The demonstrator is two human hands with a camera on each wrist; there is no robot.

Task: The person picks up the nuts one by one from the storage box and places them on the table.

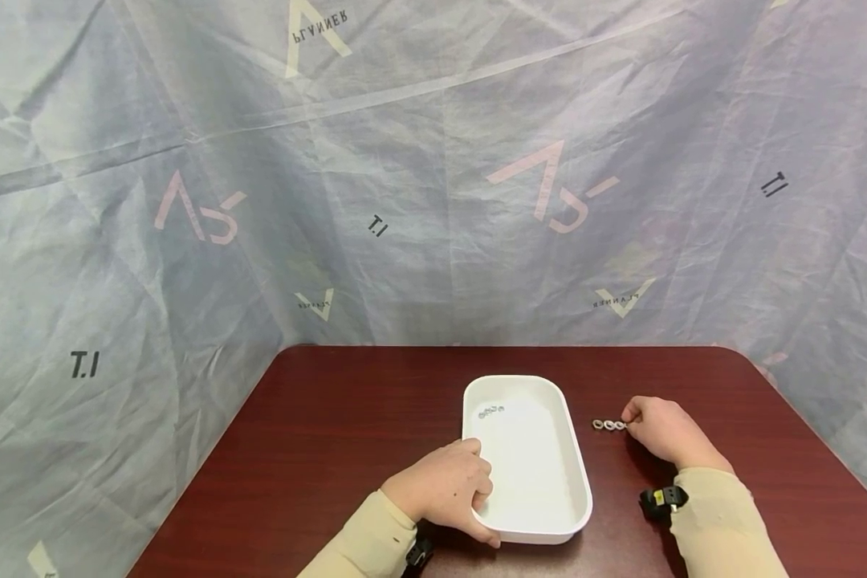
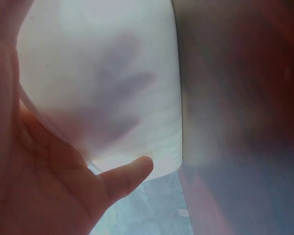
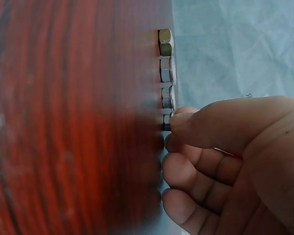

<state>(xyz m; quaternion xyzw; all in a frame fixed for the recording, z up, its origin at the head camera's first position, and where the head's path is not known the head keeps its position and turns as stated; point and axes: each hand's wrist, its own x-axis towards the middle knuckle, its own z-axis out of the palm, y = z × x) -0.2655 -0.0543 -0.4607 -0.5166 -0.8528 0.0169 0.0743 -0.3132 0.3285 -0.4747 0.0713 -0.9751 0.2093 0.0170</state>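
Note:
A white tray (image 1: pixel 538 482) stands on the table, and my left hand (image 1: pixel 444 486) grips its near left rim. In the left wrist view the thumb lies along the tray's outer wall (image 2: pixel 157 112), while the other fingers show as shadows through it. Several small metal nuts (image 1: pixel 490 412) lie in the far left of the tray. To the right of the tray, my right hand (image 1: pixel 665 429) pinches the end hex nut (image 3: pixel 167 121) of a short row between thumb and forefinger. Other nuts (image 3: pixel 166 70) of that row stand close together on the table; the farthest looks brassy (image 3: pixel 165 42).
The dark red wooden table (image 1: pixel 347 433) has a rounded far edge. Behind it and to the sides hangs a grey printed cloth (image 1: pixel 419 177). A black strap device (image 1: pixel 662 499) is on the right wrist.

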